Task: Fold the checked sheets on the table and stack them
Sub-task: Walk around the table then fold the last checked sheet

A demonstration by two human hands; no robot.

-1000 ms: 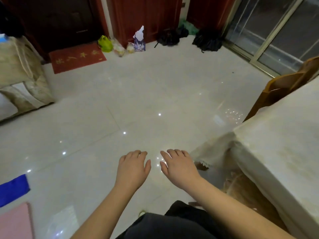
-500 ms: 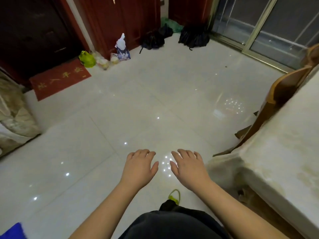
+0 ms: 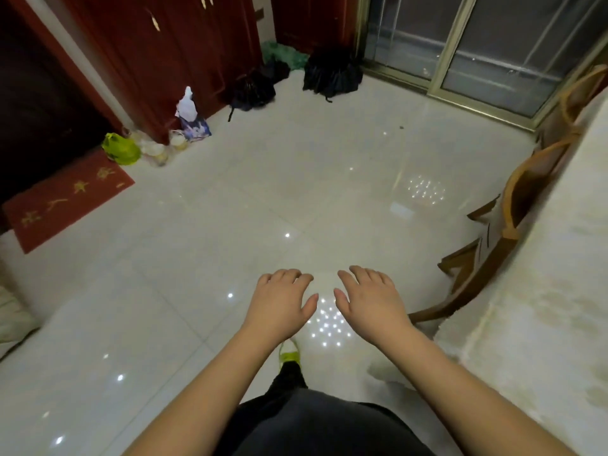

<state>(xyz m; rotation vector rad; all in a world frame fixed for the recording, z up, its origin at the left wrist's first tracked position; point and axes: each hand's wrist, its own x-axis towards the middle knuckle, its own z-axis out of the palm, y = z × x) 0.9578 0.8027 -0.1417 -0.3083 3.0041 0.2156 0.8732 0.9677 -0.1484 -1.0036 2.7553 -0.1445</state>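
Tiled floor (image 3: pixel 230 245), two empty hands, left hand (image 3: pixel 279 304), right hand (image 3: pixel 370 304)

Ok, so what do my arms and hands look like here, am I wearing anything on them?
Both forearms are bare as far as the frame shows: no sleeves, gloves, watch or bracelet. The left hand and right hand carry no visible rings on the fingers. Lower down you wear dark trousers and a yellow-green shoe.

At the right edge, the table (image 3: pixel 543 324) is covered by a pale cream cloth with a faint pattern, which is draped over its near corner. No checked sheets can be made out.
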